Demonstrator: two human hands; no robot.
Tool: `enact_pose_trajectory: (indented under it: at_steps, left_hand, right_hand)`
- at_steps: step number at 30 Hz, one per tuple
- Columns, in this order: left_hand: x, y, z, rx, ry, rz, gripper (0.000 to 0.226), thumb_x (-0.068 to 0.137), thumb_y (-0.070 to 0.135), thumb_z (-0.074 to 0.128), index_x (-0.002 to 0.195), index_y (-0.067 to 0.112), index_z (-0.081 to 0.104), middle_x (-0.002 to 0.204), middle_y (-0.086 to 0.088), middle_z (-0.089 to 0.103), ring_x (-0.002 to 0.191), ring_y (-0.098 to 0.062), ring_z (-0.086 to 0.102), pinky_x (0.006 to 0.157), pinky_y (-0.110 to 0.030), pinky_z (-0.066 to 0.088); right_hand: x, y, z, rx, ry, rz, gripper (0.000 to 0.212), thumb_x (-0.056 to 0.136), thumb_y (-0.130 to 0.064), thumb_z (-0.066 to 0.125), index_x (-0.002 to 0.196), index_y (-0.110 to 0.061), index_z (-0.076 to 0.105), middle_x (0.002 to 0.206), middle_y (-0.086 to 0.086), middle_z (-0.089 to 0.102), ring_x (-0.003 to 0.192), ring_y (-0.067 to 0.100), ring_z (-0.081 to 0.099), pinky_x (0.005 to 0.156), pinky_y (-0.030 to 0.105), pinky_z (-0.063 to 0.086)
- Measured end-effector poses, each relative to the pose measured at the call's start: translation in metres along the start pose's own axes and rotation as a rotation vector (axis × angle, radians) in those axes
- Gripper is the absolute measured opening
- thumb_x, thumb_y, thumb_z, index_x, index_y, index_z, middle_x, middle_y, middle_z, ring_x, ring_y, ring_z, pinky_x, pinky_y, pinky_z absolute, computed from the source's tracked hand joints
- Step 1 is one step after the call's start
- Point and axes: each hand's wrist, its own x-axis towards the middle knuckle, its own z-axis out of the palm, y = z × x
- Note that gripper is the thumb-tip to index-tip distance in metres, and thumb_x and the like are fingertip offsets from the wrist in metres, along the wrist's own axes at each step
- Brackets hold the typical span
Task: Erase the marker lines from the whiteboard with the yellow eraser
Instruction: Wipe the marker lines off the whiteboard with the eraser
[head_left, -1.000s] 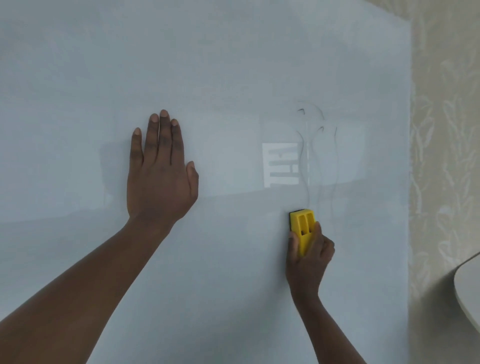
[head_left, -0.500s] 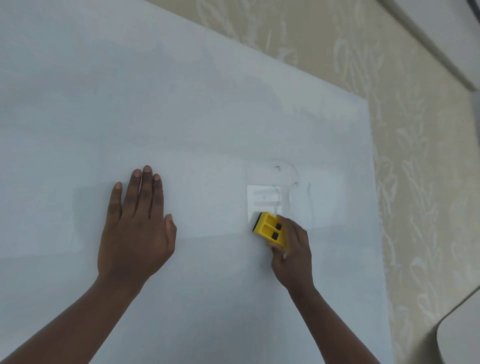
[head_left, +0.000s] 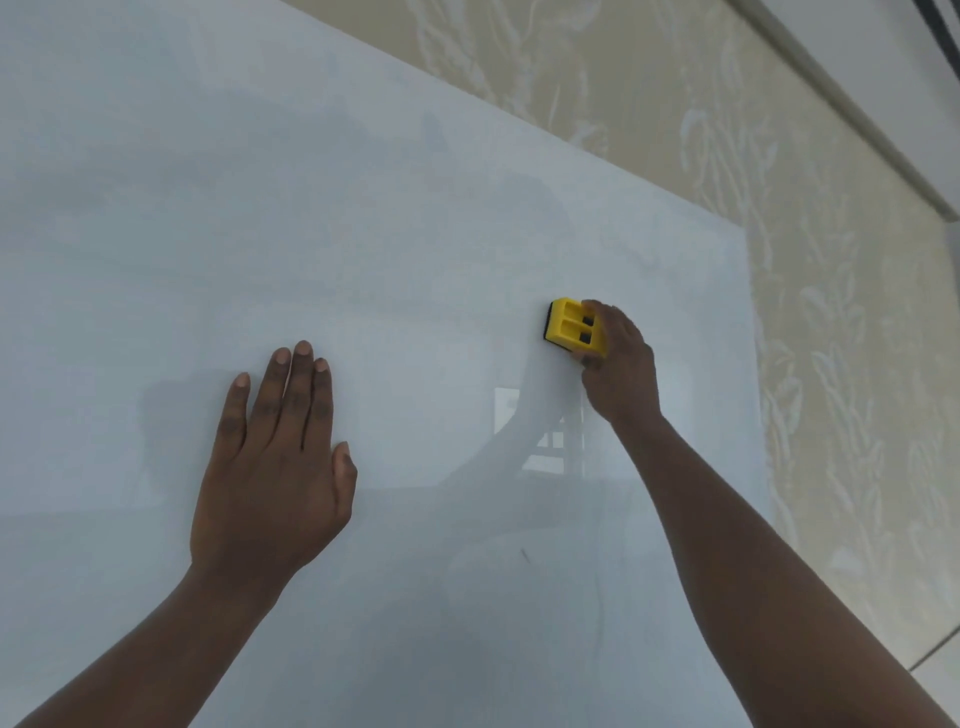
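The whiteboard (head_left: 260, 208) fills most of the view. My right hand (head_left: 618, 371) grips the yellow eraser (head_left: 571, 328) and presses its dark felt side against the board, right of centre. A cleaner wiped band runs down and left from the eraser. A short dark marker speck (head_left: 525, 555) shows lower on the board, with a faint thin line below it. My left hand (head_left: 275, 467) lies flat on the board with fingers together, well left of the eraser, holding nothing.
The board's right edge (head_left: 753, 395) meets a beige patterned wall (head_left: 841, 364). A pale ledge or frame (head_left: 831, 98) runs diagonally across the top right corner. A window reflection (head_left: 545, 441) glints on the board under my right wrist.
My right hand has swept the eraser up the board over the wavy marker lines, which no longer show. The view has tilted upward. My left hand stays flat on the board.
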Motion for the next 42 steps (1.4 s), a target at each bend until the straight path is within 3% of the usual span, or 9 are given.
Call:
enact_pose_trajectory:
  at_steps: [3,6,11,19,24,30,35,42]
  left_hand:
    - [-0.001,0.001,0.001,-0.004,0.006,-0.003,0.069,0.099,0.029,0.030,0.157,-0.006,0.021,0.166,-0.025,0.022,0.155,-0.037,0.022,0.128,-0.055,0.014]
    - [-0.002,0.000,0.003,-0.013,0.008,0.002,0.069,0.099,0.030,0.029,0.158,-0.006,0.020,0.166,-0.025,0.022,0.156,-0.037,0.021,0.128,-0.055,0.014]
    - [-0.003,0.001,0.002,-0.016,0.011,-0.003,0.067,0.101,0.030,0.025,0.158,-0.005,0.019,0.166,-0.026,0.020,0.156,-0.037,0.019,0.129,-0.053,0.008]
    - [-0.004,0.000,-0.001,-0.058,-0.012,0.008,0.066,0.102,0.029,0.024,0.158,-0.005,0.013,0.167,-0.026,0.015,0.157,-0.038,0.011,0.129,-0.052,0.001]
    - [-0.004,-0.001,-0.001,-0.095,-0.011,0.017,0.067,0.102,0.029,0.024,0.159,-0.004,0.010,0.168,-0.026,0.012,0.157,-0.038,0.008,0.129,-0.051,-0.003]
    - [-0.004,0.000,-0.001,-0.110,-0.010,0.014,0.067,0.102,0.029,0.023,0.159,-0.004,0.008,0.168,-0.025,0.010,0.158,-0.037,0.004,0.128,-0.050,-0.007]
    - [-0.005,0.000,-0.003,-0.130,-0.021,0.016,0.068,0.102,0.030,0.022,0.159,-0.004,0.008,0.168,-0.024,0.009,0.158,-0.037,0.003,0.128,-0.050,-0.007]
    - [-0.006,-0.001,-0.004,-0.160,-0.023,0.023,0.068,0.104,0.027,0.030,0.159,-0.004,0.007,0.169,-0.024,0.006,0.158,-0.037,0.001,0.128,-0.050,-0.007]
  right_hand:
    - [-0.004,0.019,-0.009,0.010,-0.005,0.054,0.064,0.073,0.011,0.060,0.127,-0.024,0.053,0.120,-0.002,0.060,0.096,0.023,0.059,0.073,0.026,0.044]
    - [-0.021,0.038,-0.016,-0.012,-0.035,0.132,0.063,0.073,0.013,0.059,0.123,-0.027,0.053,0.116,-0.004,0.061,0.088,0.021,0.058,0.068,0.023,0.041]
    - [-0.080,0.052,-0.023,-0.022,-0.067,0.207,0.063,0.073,0.012,0.062,0.121,-0.027,0.053,0.113,-0.006,0.062,0.087,0.021,0.059,0.072,0.027,0.048]
    - [-0.217,0.048,-0.025,-0.066,-0.131,0.475,0.063,0.076,0.008,0.069,0.128,-0.024,0.053,0.121,-0.004,0.063,0.099,0.024,0.060,0.075,0.027,0.043]
    - [-0.279,0.024,-0.020,-0.005,-0.125,0.728,0.060,0.079,-0.011,0.071,0.132,-0.032,0.051,0.121,-0.007,0.064,0.107,0.022,0.060,0.087,0.037,0.051]
    - [-0.290,-0.020,-0.001,0.061,0.046,1.013,0.059,0.080,-0.055,0.073,0.131,-0.036,0.053,0.126,-0.006,0.065,0.111,0.021,0.062,0.094,0.037,0.046]
    - [-0.264,-0.072,0.018,0.066,0.108,0.946,0.062,0.078,-0.063,0.070,0.131,-0.035,0.054,0.125,-0.009,0.064,0.113,0.017,0.062,0.099,0.037,0.046]
    - [-0.279,-0.153,0.032,-0.089,-0.033,0.416,0.066,0.082,-0.069,0.055,0.139,-0.036,0.048,0.118,-0.012,0.061,0.101,0.012,0.059,0.079,0.028,0.049]
